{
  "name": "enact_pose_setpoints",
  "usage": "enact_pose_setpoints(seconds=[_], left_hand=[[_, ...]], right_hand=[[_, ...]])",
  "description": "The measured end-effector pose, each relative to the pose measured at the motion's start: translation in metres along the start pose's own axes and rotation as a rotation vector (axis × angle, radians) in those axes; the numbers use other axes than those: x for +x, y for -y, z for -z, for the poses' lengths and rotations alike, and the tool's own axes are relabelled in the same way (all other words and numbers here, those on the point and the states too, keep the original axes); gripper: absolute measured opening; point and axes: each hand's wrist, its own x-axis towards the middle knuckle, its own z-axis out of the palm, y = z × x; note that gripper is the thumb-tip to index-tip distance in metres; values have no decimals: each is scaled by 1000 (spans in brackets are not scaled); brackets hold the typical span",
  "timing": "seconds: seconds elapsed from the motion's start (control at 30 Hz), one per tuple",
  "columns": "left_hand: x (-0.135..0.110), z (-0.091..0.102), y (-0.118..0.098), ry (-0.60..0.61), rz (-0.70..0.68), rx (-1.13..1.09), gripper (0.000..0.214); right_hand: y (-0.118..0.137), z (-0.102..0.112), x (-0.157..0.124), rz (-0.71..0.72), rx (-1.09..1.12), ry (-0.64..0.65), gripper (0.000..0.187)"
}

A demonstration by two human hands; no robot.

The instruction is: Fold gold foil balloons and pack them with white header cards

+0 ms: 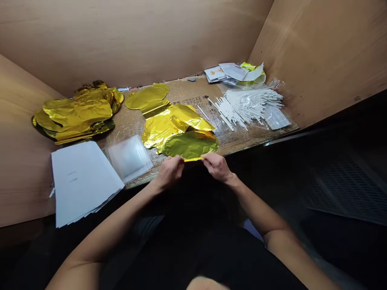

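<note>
A gold foil balloon (178,125), flat and uninflated, lies over the middle of the table and reaches its front edge. My left hand (171,170) pinches the near edge of the foil, fingers closed. A short way to the right, my right hand (217,166) grips the same edge. Between the two hands the foil edge forms a narrow, taut-looking strip. The nearest rounded lobe looks darker green-gold, while the part behind it is creased and shiny. Whether the foil is one piece or several overlapping ones I cannot tell.
At the left are a pile of flat gold foil balloons (78,110), a stack of white paper (84,181) and clear plastic sleeves (130,157). Many thin white sticks (248,104) lie at the right, below printed cards (226,72). Wooden panels (136,36) enclose the table.
</note>
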Motion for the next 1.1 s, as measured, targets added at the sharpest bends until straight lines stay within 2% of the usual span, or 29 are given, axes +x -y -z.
enact_pose_setpoints(seconds=[0.07,0.1,0.13,0.17,0.27,0.33,0.4,0.47,0.5,0.53,0.6,0.67,0.73,0.77,0.8,0.87,0.93,1.0,1.1], left_hand=[[20,5,-2,-24,212,-2,14],[28,7,-3,-32,267,26,14],[34,8,-5,-42,265,72,14],[37,8,-6,-50,211,127,16],[27,3,-13,9,-102,243,34],[12,-3,-15,112,-248,266,37],[1,-7,-13,157,-281,271,36],[-2,-6,-8,162,-269,236,36],[-1,-3,-5,166,-255,198,35],[2,1,-1,174,-234,150,33],[9,12,3,147,-160,48,28],[13,22,2,-49,-32,-28,23],[9,26,-5,-353,149,-127,25],[5,25,-9,-455,251,-229,28],[1,22,-14,-479,353,-379,33],[-8,12,-23,-347,517,-769,45],[-14,5,-29,-214,588,-1080,52],[-15,5,-33,-232,583,-1188,51],[-15,22,-36,-261,517,-1135,42]], right_hand=[[8,4,21,-186,-95,-22,29],[11,5,32,-257,-156,-13,28],[13,6,43,-309,-213,1,27],[14,6,51,-340,-262,20,24],[16,8,60,-358,-322,103,21],[19,12,51,-347,-335,145,23],[26,20,39,-272,-359,120,22],[33,29,30,-75,-354,119,23],[34,33,30,32,-336,163,23],[34,36,33,105,-314,234,20],[28,40,47,99,-260,372,9],[17,41,66,-36,-152,412,14],[8,38,81,-172,54,370,21],[6,35,84,-229,191,338,25],[8,31,84,-281,339,309,27],[17,19,76,-357,637,289,28],[32,7,62,-384,828,328,31],[46,-1,50,-367,826,317,31],[58,-3,48,-352,737,160,32]])
